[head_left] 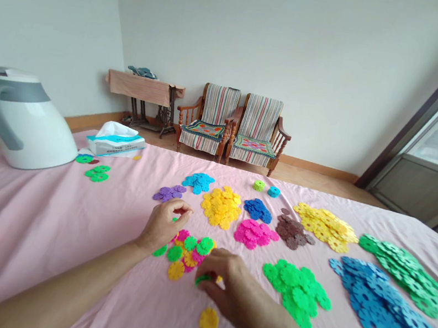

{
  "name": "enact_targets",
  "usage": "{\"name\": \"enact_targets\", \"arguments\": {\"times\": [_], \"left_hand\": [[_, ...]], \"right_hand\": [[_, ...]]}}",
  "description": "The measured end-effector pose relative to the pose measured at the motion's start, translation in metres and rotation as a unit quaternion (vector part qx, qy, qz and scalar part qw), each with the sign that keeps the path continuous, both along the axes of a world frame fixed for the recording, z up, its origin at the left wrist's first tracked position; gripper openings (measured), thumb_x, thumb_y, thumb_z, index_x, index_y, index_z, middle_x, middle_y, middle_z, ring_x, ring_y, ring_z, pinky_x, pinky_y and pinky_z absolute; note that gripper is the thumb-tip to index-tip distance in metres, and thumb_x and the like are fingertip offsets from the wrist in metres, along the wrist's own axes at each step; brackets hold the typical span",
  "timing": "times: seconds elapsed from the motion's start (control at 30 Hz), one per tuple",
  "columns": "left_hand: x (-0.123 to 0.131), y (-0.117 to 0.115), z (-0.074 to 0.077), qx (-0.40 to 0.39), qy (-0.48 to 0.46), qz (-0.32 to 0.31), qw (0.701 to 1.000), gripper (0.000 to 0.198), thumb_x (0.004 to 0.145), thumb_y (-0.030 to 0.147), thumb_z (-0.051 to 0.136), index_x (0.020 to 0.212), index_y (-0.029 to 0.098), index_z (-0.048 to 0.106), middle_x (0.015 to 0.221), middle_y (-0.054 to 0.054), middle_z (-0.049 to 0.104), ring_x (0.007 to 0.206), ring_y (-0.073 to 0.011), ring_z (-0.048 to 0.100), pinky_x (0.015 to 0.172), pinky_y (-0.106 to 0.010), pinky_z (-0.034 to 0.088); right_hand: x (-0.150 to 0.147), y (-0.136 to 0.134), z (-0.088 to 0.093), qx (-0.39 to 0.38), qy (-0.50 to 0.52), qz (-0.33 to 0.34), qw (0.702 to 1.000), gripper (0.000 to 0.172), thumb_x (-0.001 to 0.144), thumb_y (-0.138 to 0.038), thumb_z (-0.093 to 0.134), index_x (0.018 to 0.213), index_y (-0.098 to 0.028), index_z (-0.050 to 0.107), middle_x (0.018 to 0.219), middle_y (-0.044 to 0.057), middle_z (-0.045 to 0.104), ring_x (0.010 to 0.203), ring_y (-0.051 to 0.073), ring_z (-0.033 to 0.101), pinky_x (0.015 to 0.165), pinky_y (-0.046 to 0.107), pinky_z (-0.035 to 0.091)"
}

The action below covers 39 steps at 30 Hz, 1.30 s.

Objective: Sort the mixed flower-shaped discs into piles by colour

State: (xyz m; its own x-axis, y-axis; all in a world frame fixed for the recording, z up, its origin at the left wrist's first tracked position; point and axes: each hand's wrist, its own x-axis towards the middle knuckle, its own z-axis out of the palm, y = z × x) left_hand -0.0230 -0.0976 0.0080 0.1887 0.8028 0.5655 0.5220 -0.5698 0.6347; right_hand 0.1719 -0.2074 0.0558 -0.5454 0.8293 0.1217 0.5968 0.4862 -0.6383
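A mixed pile of flower-shaped plastic discs (189,257) in green, pink and yellow lies on the pink cloth between my hands. At the pile's far left edge is my left hand (164,225), its fingers curled in a pinch; whatever they hold is hidden, and a bit of green shows just below them. My right hand (226,283) is on the pile's right side, pinching a green disc (203,278) between thumb and fingers. Nearer to me, a single yellow disc (208,322) lies flat.
Sorted piles lie around: yellow (221,207), purple (169,193), pink (255,234), brown (294,232), bright green (298,292) and large blue discs (387,312). A kettle-like jug (36,125) and a tissue pack (115,142) stand left. Two chairs (217,122) are beyond the table.
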Motion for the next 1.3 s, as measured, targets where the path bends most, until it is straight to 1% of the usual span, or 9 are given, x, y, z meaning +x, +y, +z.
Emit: {"name": "enact_targets", "arguments": {"times": [0.13, 0.23, 0.37, 0.5, 0.6, 0.7, 0.9, 1.13, 1.3], "left_hand": [[0.001, -0.002, 0.002, -0.002, 0.003, 0.003, 1.0, 0.012, 0.076, 0.018, 0.053, 0.073, 0.016, 0.064, 0.072, -0.002, 0.066, 0.068, -0.0139, 0.06, 0.066, -0.025, 0.049], [0.003, -0.004, 0.004, 0.002, 0.011, 0.002, 1.0, 0.013, 0.076, 0.017, 0.052, 0.071, 0.016, 0.064, 0.071, -0.002, 0.065, 0.068, -0.0143, 0.06, 0.066, -0.025, 0.048], [0.005, -0.007, 0.006, 0.012, 0.022, -0.002, 1.0, 0.013, 0.077, 0.015, 0.052, 0.072, 0.016, 0.064, 0.071, -0.002, 0.064, 0.068, -0.0143, 0.059, 0.066, -0.026, 0.047], [0.007, -0.012, 0.009, 0.025, 0.052, -0.068, 0.996, 0.012, 0.078, 0.016, 0.053, 0.076, 0.017, 0.065, 0.075, -0.003, 0.065, 0.073, -0.0154, 0.059, 0.07, -0.027, 0.047], [0.009, -0.019, 0.014, 0.034, 0.114, -0.166, 0.979, 0.012, 0.078, 0.023, 0.06, 0.087, 0.02, 0.067, 0.087, -0.005, 0.067, 0.086, -0.0183, 0.059, 0.079, -0.031, 0.045], [0.011, -0.026, 0.019, 0.036, 0.186, -0.212, 0.959, 0.021, 0.076, 0.029, 0.065, 0.096, 0.023, 0.067, 0.093, -0.005, 0.067, 0.092, -0.0207, 0.056, 0.085, -0.035, 0.04], [0.015, -0.03, 0.014, 0.03, 0.228, -0.223, 0.947, 0.019, 0.081, 0.029, 0.06, 0.097, 0.023, 0.068, 0.086, -0.004, 0.066, 0.086, -0.0192, 0.056, 0.08, -0.032, 0.039], [0.017, -0.028, 0.007, 0.035, 0.197, -0.226, 0.953, 0.019, 0.082, 0.013, 0.052, 0.087, 0.022, 0.068, 0.082, -0.003, 0.068, 0.084, -0.0176, 0.058, 0.08, -0.033, 0.04], [0.017, -0.03, 0.012, 0.004, 0.153, -0.212, 0.965, 0.02, 0.078, 0.01, 0.05, 0.083, 0.021, 0.067, 0.08, -0.003, 0.068, 0.081, -0.017, 0.059, 0.078, -0.031, 0.043]], "right_hand": [[0.048, 0.012, 0.012, 0.017, -0.024, -0.083, 0.996, 0.019, 0.084, -0.014, 0.046, 0.082, -0.019, 0.064, 0.077, 0.0, 0.063, 0.07, 0.011, 0.054, 0.062, 0.022, 0.038], [0.087, 0.018, 0.016, -0.001, -0.127, -0.113, 0.986, 0.021, 0.081, -0.016, 0.047, 0.065, -0.016, 0.061, 0.062, -0.001, 0.057, 0.058, 0.01, 0.048, 0.053, 0.022, 0.032], [0.108, 0.021, 0.014, -0.012, -0.195, -0.146, 0.97, 0.026, 0.081, -0.022, 0.049, 0.057, -0.016, 0.057, 0.057, 0.0, 0.054, 0.052, 0.01, 0.044, 0.049, 0.024, 0.026], [0.091, 0.022, 0.011, 0.034, -0.195, -0.177, 0.964, 0.03, 0.085, -0.025, 0.045, 0.059, -0.016, 0.057, 0.057, 0.0, 0.056, 0.052, 0.01, 0.046, 0.05, 0.025, 0.025], [0.074, 0.021, 0.005, 0.061, -0.175, -0.16, 0.969, 0.026, 0.084, -0.024, 0.046, 0.062, -0.017, 0.058, 0.061, 0.001, 0.058, 0.057, 0.012, 0.049, 0.052, 0.024, 0.027], [0.066, 0.02, -0.003, 0.056, -0.155, -0.14, 0.976, 0.022, 0.084, -0.022, 0.046, 0.069, -0.018, 0.061, 0.066, 0.001, 0.062, 0.062, 0.012, 0.053, 0.055, 0.024, 0.031], [0.059, 0.021, -0.013, 0.033, -0.126, -0.121, 0.984, 0.021, 0.084, -0.02, 0.045, 0.071, -0.017, 0.062, 0.07, 0.002, 0.064, 0.064, 0.012, 0.055, 0.056, 0.023, 0.033], [0.036, 0.023, -0.026, 0.078, -0.028, -0.133, 0.988, 0.016, 0.085, -0.016, 0.045, 0.082, -0.017, 0.061, 0.074, 0.002, 0.061, 0.067, 0.012, 0.054, 0.06, 0.024, 0.038], [0.018, 0.02, -0.03, 0.085, 0.018, -0.122, 0.989, 0.025, 0.08, -0.016, 0.053, 0.103, -0.02, 0.061, 0.093, 0.006, 0.06, 0.09, 0.018, 0.055, 0.079, 0.03, 0.043]]}}
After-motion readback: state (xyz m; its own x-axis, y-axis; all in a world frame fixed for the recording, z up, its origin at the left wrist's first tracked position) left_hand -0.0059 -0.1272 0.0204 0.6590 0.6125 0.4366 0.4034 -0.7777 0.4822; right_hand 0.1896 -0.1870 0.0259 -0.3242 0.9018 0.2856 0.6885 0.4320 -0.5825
